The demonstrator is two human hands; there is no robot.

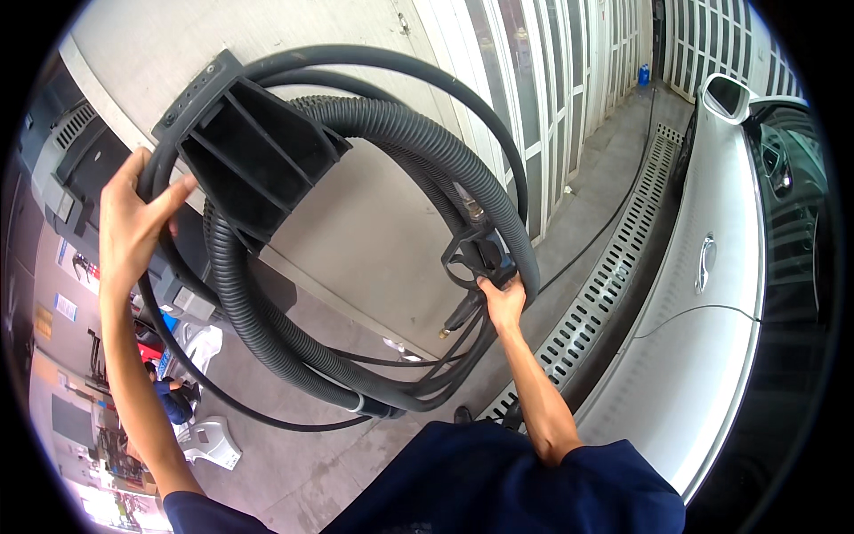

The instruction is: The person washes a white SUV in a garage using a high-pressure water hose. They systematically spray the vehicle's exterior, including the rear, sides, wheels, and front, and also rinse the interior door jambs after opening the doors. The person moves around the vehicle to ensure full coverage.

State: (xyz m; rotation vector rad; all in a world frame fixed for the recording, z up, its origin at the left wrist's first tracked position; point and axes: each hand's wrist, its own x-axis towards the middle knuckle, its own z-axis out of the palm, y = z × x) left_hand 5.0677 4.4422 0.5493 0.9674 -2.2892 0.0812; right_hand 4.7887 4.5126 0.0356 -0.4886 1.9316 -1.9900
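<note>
A black ribbed hose (pixel 233 276) hangs in large loops over a black wall bracket (pixel 258 151), together with thinner smooth black hoses (pixel 445 80). At the bracket's left side, my left hand (pixel 129 222) has its thumb and fingers closed around a thin smooth hose. My right hand (pixel 505 301) grips a black spray gun (pixel 480 255) with a guarded trigger, inside the right side of the loops. A metal fitting (pixel 471 206) sits above that gun. Below hangs a dark nozzle piece with a brass tip (pixel 444 334). The fingers of my right hand are partly hidden.
To the right stands a silver car (pixel 685 356), beside a slotted metal floor grate (pixel 614 276). White folding panels (pixel 543 80) line the back. A person in dark clothes (pixel 173 400) crouches at the far left near a white car part (pixel 213 442). A blue container (pixel 643 75) stands far back.
</note>
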